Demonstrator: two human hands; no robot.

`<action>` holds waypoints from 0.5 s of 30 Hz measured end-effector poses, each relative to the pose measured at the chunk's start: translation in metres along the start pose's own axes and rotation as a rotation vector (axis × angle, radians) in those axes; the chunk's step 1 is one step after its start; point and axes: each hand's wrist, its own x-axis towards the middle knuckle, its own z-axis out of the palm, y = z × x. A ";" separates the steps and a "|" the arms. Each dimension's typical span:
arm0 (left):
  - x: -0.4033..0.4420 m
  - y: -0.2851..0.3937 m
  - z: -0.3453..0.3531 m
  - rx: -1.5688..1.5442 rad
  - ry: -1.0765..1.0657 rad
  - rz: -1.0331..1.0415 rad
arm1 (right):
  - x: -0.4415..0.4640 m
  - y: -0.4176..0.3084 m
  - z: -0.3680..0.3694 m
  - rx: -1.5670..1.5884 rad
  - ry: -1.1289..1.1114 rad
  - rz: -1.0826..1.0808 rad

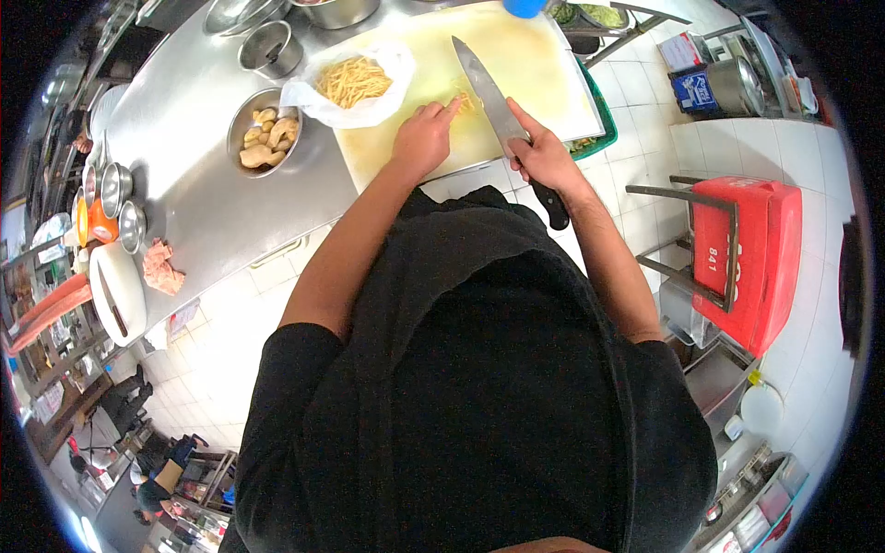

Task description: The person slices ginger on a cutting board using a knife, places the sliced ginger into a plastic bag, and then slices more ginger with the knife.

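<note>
My right hand [544, 158] grips the black handle of a large kitchen knife [489, 92], its index finger stretched along the blade. The blade slants up and left over a yellowed white cutting board [516, 41]. On the board, left of the blade, lies a small heap of pale yellow strips [467, 101]. My left hand [424, 140] rests there with its index finger stretched to the strips and the other fingers partly curled. A white plastic-lined container [318, 101] holds more yellow strips [354, 83]. Beside it, a metal bowl [236, 138] holds peeled, ginger-like pieces [267, 140].
Metal pots [270, 51] stand at the back of the steel table [207, 184]. A green crate [608, 129] sits below the board's right edge. A red box [756, 258] stands at right. At left are small bowls [132, 226] and a pinkish crumpled cloth-like item [163, 267]. People [152, 493] are at lower left.
</note>
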 end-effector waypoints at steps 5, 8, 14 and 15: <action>0.006 0.026 0.000 -0.098 -0.052 0.066 | 0.017 0.013 -0.007 0.024 -0.034 0.021; 0.010 0.026 0.007 -0.041 -0.018 0.053 | 0.014 0.006 -0.010 0.094 -0.055 0.022; 0.006 0.023 0.003 -0.031 0.062 -0.021 | 0.004 0.010 -0.039 -0.010 -0.134 0.010; 0.009 0.028 0.002 -0.024 0.050 -0.013 | 0.004 0.010 -0.039 -0.028 -0.148 0.008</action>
